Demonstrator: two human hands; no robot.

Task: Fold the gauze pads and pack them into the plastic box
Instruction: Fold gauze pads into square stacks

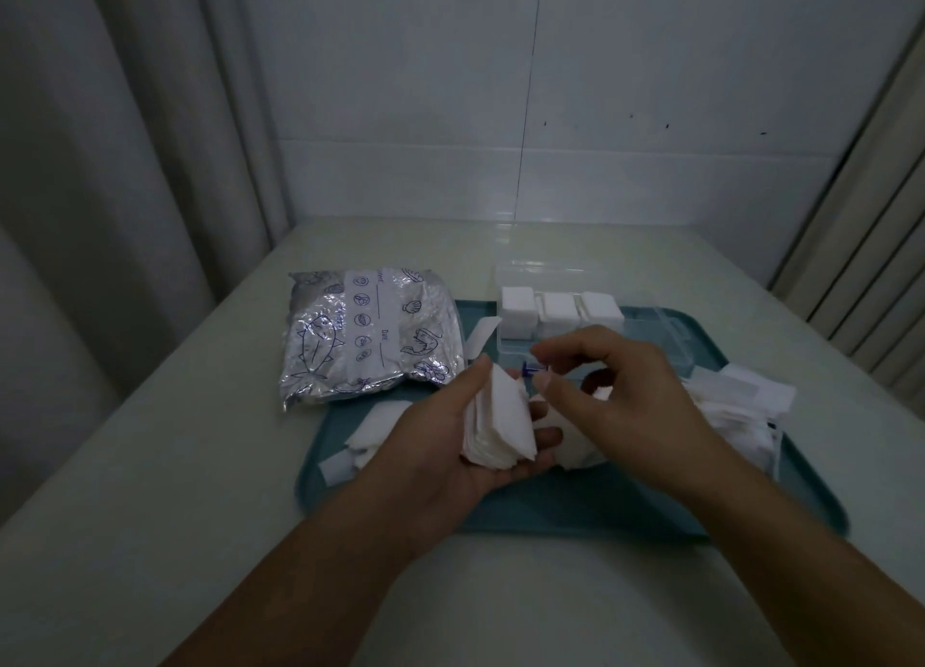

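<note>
At frame centre, the left hand (450, 436) cups a stack of gauze pads (498, 423), fingers curled round it; the right hand (615, 386) hovers above, fingers bent, holding nothing visible. The plastic box (655, 338), upper centre-right, sits on a teal tray (575, 506)

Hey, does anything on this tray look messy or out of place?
Yes. Loose gauze pieces lie jumbled along the tray's right side, and more scraps sit at its left edge, unlike the three neat stacks in the plastic box.

On the tray (550, 516), the plastic box (650, 336) lies behind, with the foil bag (370, 336) to its left.
</note>
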